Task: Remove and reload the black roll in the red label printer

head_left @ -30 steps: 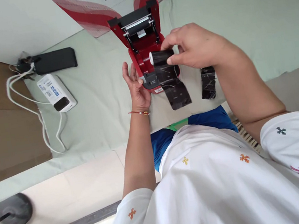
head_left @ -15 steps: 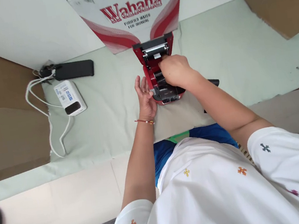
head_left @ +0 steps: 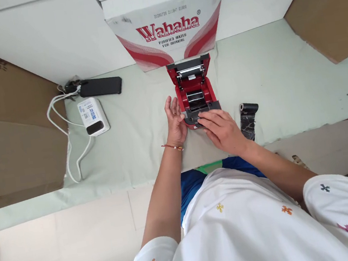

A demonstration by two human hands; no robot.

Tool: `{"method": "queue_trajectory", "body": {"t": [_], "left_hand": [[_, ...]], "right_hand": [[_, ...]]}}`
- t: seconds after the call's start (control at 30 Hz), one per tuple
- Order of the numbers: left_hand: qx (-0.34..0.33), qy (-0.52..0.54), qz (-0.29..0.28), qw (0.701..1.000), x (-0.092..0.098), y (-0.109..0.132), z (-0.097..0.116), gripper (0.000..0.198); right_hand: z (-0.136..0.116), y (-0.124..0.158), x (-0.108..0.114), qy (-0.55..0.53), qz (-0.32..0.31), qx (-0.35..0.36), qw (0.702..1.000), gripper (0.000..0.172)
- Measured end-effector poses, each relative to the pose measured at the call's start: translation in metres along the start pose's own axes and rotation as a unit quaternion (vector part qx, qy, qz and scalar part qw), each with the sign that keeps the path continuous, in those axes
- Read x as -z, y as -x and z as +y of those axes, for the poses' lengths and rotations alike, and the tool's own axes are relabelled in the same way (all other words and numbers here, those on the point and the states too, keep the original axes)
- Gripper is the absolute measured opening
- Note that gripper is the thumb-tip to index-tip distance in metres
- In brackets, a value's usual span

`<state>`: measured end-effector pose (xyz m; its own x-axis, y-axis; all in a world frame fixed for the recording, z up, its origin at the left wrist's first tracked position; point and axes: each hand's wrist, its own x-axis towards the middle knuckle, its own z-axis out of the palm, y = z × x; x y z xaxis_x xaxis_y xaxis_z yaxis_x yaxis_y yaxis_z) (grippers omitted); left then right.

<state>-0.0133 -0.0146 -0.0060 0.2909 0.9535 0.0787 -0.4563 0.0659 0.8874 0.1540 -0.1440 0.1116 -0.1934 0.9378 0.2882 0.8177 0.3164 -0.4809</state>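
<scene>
A red and black label printer (head_left: 211,89) stands on the cloth with its lid raised. A roll of shiny black ribbon (head_left: 196,99) lies in its red bay. My left hand (head_left: 176,123) holds the printer's left side, thumb on the front corner and fingers upright along the wall. My right hand (head_left: 220,128) rests over the black front part, fingers stretched out and fingertips touching it. Whether ribbon lies under those fingertips, I cannot tell. To the right of the printer is a second black ribbon roll (head_left: 248,109), partly unrolled toward the table edge.
A Wahaha water carton (head_left: 178,47) stands right behind the printer. On the left are a black phone (head_left: 101,86), a white device (head_left: 92,116) and a looped white cable (head_left: 67,152). Brown cardboard boxes (head_left: 328,18) flank the cloth-covered table (head_left: 140,144).
My right hand has moved out of the printer's bay, down to its front part, uncovering the ribbon roll inside. My left hand stays at the left side. The camera view has shifted slightly.
</scene>
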Motion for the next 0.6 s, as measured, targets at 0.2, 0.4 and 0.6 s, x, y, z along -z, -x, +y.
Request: {"method": "queue_trajectory", "body": {"t": [0.2,0.4,0.6], "left_hand": [[0.027,-0.007,0.005,1.000,0.002,0.004,0.010,0.095],[-0.006,-0.095,-0.012,0.995,0.001,-0.007,0.034,0.091],[-0.120,-0.224,-0.011,0.967,-0.022,-0.047,0.069,0.075]], "right_hand": [[0.006,0.023,-0.022,0.002,0.026,-0.011,1.000,0.053],[0.007,0.022,-0.026,-0.001,0.015,-0.012,1.000,0.056],[0.010,0.023,-0.028,-0.007,0.026,0.000,1.000,0.056]]}}
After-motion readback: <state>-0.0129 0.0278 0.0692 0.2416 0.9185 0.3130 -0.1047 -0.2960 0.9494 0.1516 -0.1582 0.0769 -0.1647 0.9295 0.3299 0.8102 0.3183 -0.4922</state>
